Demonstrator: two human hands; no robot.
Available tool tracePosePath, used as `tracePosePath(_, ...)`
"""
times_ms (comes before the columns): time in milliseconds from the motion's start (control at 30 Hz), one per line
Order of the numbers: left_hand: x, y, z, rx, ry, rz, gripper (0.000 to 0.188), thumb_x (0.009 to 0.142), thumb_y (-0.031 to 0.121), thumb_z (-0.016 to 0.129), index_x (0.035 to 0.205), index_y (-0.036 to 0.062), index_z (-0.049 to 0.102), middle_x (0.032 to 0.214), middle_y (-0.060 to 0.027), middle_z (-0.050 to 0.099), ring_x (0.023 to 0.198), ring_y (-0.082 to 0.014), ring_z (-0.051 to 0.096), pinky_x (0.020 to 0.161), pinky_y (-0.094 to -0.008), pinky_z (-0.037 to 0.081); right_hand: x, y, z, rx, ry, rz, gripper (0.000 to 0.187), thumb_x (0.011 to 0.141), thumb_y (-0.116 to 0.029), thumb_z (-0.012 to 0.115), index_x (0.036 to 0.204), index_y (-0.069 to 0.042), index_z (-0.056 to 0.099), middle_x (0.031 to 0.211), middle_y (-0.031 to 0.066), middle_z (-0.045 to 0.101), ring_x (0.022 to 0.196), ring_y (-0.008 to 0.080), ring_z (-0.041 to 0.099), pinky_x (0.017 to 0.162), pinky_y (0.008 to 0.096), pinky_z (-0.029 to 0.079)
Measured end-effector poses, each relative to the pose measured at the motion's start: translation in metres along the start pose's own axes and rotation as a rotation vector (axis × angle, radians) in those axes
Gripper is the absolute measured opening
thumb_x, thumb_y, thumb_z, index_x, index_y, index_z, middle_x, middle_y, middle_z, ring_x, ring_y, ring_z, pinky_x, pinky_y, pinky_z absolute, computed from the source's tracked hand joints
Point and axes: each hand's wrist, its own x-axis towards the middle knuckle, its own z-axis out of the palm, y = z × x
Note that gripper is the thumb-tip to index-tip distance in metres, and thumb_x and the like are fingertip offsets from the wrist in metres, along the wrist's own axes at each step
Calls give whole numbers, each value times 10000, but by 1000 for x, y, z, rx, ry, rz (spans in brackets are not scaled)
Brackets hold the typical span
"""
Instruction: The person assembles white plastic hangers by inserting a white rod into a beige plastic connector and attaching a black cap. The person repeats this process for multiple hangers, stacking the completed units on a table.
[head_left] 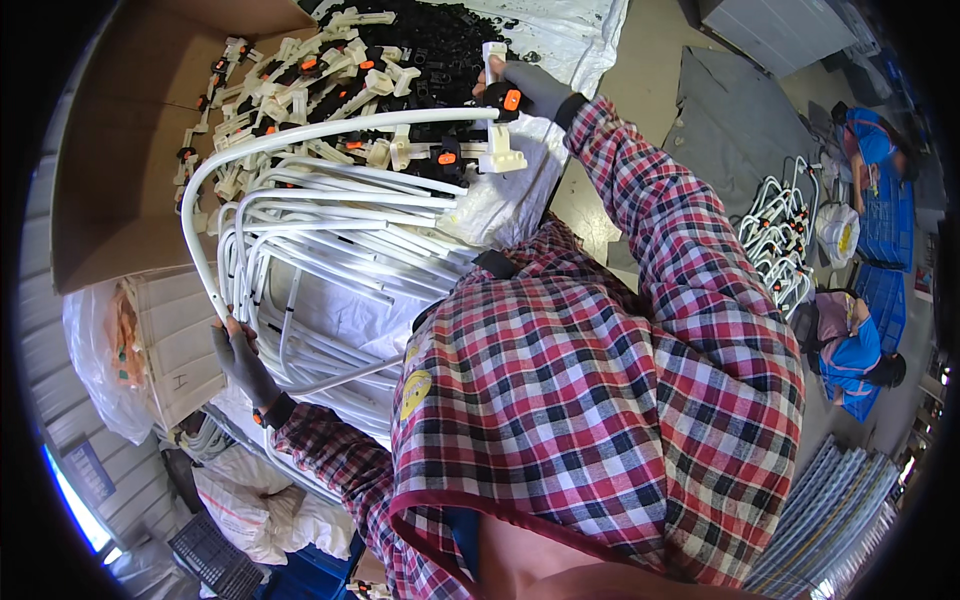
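Note:
My left hand (245, 365), in a grey glove with bare fingertips, is closed around a long white bent tube (400, 117). This tube arcs up and over to the right. At its far end, my gloved right hand (535, 88) grips a cream plastic bracket (502, 160) with a black part and an orange button. The tube end meets the bracket there; whether it sits inside cannot be made out. Beneath the held tube lies a stack of similar white bent tubes (330, 235).
Loose cream brackets (345, 95) and small black parts (430, 95) are heaped beside a large cardboard box (130, 150). White sheeting (570, 45) lies beyond. Further right, two people in blue (865, 350) work near blue crates (885, 230) and more bent tubes (780, 235).

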Motion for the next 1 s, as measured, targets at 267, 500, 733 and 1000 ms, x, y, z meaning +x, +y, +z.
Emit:
tracePosePath(267,-8,15,11,6,42,-13,544,1004,208,529,1501,57,368,684,43,459,574,-26,349,518,-192,256,-40,-45,-8,-849,-472,58,771,757,-373,832,1349,-19,488,1049,51,619,1033,170,563,960,329,449)
tracePosePath(500,10,7,10,54,-63,-42,473,1008,231,508,1439,45,451,697,64,411,598,-16,337,518,-193,254,-48,-41,-30,-711,-455,228,416,803,-328,808,1026,-31,618,873,-18,544,815,97,491,687,283,427)
tracePosePath(733,8,-12,-3,-6,-36,-28,394,1016,191,497,1380,39,481,736,66,399,617,-17,341,531,-187,262,-66,-36,-21,-405,-452,143,295,841,-285,791,978,-57,664,848,-9,615,745,74,571,665,238,495)
tracePosePath(1000,2,-29,-8,-27,-25,-18,410,1027,243,509,1380,36,473,762,64,389,647,-21,340,559,-198,283,-70,-48,1,-284,-494,270,318,879,-251,750,1085,-31,650,910,8,658,790,100,625,683,254,538)
